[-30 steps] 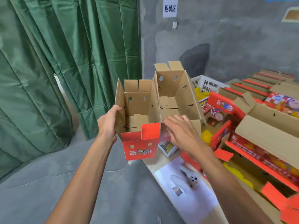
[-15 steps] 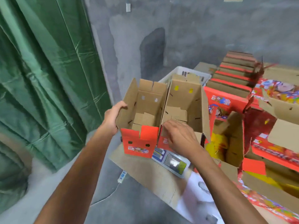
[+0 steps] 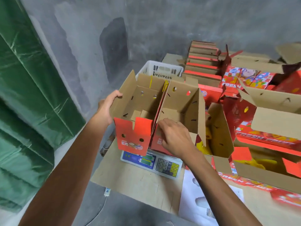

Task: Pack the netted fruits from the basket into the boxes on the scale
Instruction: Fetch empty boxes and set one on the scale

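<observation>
Two open cardboard boxes sit side by side on the scale (image 3: 151, 161) — the left box (image 3: 135, 121) and the right box (image 3: 180, 111) touch along one wall. The left hand (image 3: 106, 108) grips the left box's outer wall, with its fingers curled over the top edge. The right hand (image 3: 175, 137) rests on the near edge of the right box, with its fingers bent over the rim and holding it. Both boxes look brown inside and red outside. The white basket (image 3: 160, 69) stands just behind the boxes, by the grey wall (image 3: 162, 30). Yellow netted fruits (image 3: 202, 146) show in another open box to the right — more red boxes (image 3: 267, 139) lie around it. A green curtain (image 3: 24, 95) hangs on the left.
</observation>
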Demonstrator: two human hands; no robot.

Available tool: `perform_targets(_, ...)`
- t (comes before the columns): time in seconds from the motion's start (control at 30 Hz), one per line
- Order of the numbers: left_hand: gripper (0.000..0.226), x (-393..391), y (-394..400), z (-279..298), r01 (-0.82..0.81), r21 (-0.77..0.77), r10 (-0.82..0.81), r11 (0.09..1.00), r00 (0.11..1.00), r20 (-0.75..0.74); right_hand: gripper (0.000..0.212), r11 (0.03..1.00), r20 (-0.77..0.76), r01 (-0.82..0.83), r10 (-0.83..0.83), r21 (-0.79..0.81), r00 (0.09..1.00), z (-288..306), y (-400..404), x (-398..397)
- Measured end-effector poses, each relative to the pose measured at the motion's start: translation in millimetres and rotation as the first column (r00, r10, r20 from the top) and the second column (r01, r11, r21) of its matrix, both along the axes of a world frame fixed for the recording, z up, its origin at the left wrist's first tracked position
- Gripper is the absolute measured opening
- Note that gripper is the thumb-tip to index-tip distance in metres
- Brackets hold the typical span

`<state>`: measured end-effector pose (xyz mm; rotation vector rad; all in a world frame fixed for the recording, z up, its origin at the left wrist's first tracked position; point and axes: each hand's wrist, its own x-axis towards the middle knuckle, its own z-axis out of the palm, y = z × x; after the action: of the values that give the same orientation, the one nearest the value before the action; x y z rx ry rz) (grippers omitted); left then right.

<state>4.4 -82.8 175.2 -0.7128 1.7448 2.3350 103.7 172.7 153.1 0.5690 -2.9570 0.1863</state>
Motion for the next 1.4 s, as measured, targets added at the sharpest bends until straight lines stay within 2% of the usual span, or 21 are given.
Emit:
perform_targets(0.07, 0.085, -11, 0, 1, 0.017, 0.003, -0.017, 1.0, 1.0, -0.004, 0.039, 0.999, 0.007, 0.04, -0.04, 0.034, 0.999, -5, -1, -5)
perform_targets(0.17, 0.05, -28, -1, 5, 0.017, 0.034, -0.016, 0.999, 1.0, -0.025, 0.045, 0.991, -0.009, 0.123, -0.123, 0.058, 0.992, -12, 0, -9)
perform_targets(0.27, 0.052, -42, -2, 10, 0.035, 0.014, -0.034, 0.999, 0.998, -0.046, 0.043, 0.977, -0.023, 0.205, -0.204, 0.055, 0.979, -23, -2, -10)
perform_targets(0.37, 0.045, -54, -3, 10, -0.005, -0.025, 0.003, 1.0, 0.996, -0.094, 0.035, 0.959, -0.006, 0.269, -0.269, 0.09, 0.963, -36, -11, -11)
perform_targets(0.4, 0.05, -54, -5, 9, 0.013, -0.03, -0.016, 0.999, 0.996, -0.085, 0.034, 0.956, -0.002, 0.278, -0.279, 0.098, 0.96, -43, -15, -8)
perform_targets(0.5, 0.087, -49, -16, -3, 0.115, 0.027, -0.114, 0.993, 0.993, -0.031, 0.035, 0.95, -0.016, 0.308, -0.307, 0.061, 0.951, -58, -25, -2)
perform_targets(0.6, 0.076, -40, -22, -8, 0.091, 0.114, -0.087, 0.989, 0.995, -0.042, 0.035, 0.94, -0.063, 0.342, -0.341, 0.009, 0.938, -63, -31, -1)
perform_targets(0.73, 0.061, -29, -17, -18, 0.099, 0.172, -0.091, 0.98, 0.994, -0.058, 0.031, 0.93, -0.052, 0.367, -0.368, -0.028, 0.928, -63, -41, -3)
perform_targets(0.9, 0.058, -29, -12, -32, 0.149, 0.244, -0.128, 0.958, 0.987, -0.098, 0.025, 0.913, -0.049, 0.395, -0.402, -0.102, 0.915, -64, -30, -3)
perform_targets(1.0, 0.049, -32, -10, -36, 0.143, 0.272, -0.109, 0.952, 0.985, -0.136, 0.024, 0.916, -0.057, 0.38, -0.389, -0.131, 0.919, -64, -27, -2)
perform_targets(1.13, 0.038, -30, -4, -39, 0.019, 0.271, 0.028, 0.962, 0.986, -0.167, 0.021, 0.91, -0.121, 0.336, -0.372, -0.242, 0.92, -59, -24, -1)
perform_targets(1.27, 0.024, -5, 3, -61, -0.12, 0.265, 0.168, 0.957, 0.972, -0.166, 0.016, 0.894, -0.229, 0.272, -0.366, -0.355, 0.902, -54, -26, 7)
perform_targets(1.4, 0.018, 35, 2, -87, -0.176, 0.228, 0.221, 0.958, 0.957, -0.188, 0.007, 0.917, -0.425, 0.086, -0.262, -0.39, 0.866, -59, -32, 18)
